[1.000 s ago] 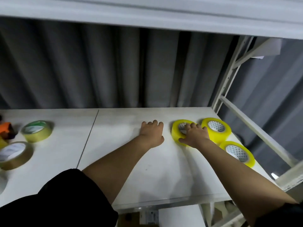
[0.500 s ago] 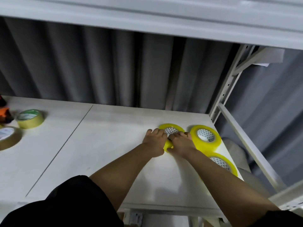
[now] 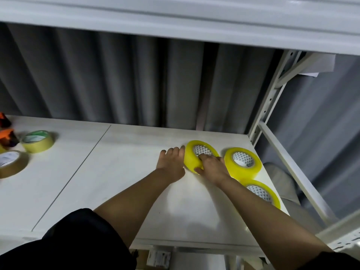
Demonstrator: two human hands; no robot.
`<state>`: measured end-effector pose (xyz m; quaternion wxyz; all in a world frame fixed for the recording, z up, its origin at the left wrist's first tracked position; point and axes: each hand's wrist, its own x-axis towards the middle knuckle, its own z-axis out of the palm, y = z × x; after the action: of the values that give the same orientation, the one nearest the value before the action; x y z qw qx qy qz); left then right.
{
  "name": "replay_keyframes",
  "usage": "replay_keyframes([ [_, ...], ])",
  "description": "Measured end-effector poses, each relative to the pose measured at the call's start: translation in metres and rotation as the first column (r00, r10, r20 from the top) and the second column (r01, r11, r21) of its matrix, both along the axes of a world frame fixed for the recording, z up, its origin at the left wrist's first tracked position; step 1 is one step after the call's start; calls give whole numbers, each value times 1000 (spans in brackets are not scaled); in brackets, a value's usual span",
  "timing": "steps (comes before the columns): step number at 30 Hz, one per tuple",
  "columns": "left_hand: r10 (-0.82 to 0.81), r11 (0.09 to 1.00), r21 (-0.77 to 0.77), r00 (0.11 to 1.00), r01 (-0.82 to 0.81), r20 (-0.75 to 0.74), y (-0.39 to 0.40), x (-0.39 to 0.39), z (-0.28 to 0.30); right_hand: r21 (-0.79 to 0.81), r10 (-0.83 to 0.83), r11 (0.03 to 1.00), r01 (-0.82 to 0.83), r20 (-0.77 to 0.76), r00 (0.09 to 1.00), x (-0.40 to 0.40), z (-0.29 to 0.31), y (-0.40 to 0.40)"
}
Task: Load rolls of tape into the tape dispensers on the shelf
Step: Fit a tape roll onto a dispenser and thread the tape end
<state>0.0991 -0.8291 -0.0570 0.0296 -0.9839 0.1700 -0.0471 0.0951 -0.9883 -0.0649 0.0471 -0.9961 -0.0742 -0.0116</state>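
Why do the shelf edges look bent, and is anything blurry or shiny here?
Head view: the wide-angle lens bows the shelf edges and upright. The green-cored roll at far left looks soft, the yellow roll under both hands sharper. A pale sheen lies on the board below the right hand; soft shadows trail the forearms.

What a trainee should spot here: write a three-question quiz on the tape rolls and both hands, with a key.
1. True or false: the right hand has fingers in the core of the tilted yellow roll.
2. How many bright yellow rolls lie on the shelf board at its right end?
A. one B. two C. three
3. Fill in: the left hand touches the tilted roll on its ____ side.

Key
1. True; thumb on the outer wall.
2. C; the others are the flat roll and the near roll, partly behind the right forearm.
3. Left.
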Motion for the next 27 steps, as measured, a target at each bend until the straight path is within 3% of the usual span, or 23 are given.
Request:
replay_keyframes([
  [3, 69, 997, 16, 998, -69, 0, 5, 0, 4, 198, -62, 978, 65, -21, 998, 2, 3, 1],
  [5, 100, 994, 33, 995, -100, -18, 9, 0, 7, 404, -92, 908, 115, -75, 993, 5, 5, 1],
  [8, 122, 992, 44, 992, -120, -41, 12, -2, 9, 679, -71, 717, 156, -152, 986, 5, 7, 4],
  [11, 150, 988, 53, 988, -147, -49, 17, -3, 12, 853, -31, 486, 189, -200, 979, 4, 12, 13],
  [16, 170, 985, -9, 984, -171, -52, 38, -4, 17, 943, 44, 247, 224, -242, 969, 3, 26, 34],
  [19, 169, 983, -68, 985, -172, -43, 61, -2, 20, 951, 57, 192, 242, -257, 965, -1, 28, 58],
  [24, 145, 919, -347, 980, -186, -139, 112, 3, 20, 920, 60, -78, 384, -380, 923, 0, 31, 113],
  [27, 115, 891, -412, 972, -192, -204, 146, 6, 20, 930, -46, -33, 367, -368, 929, -2, 29, 152],
])
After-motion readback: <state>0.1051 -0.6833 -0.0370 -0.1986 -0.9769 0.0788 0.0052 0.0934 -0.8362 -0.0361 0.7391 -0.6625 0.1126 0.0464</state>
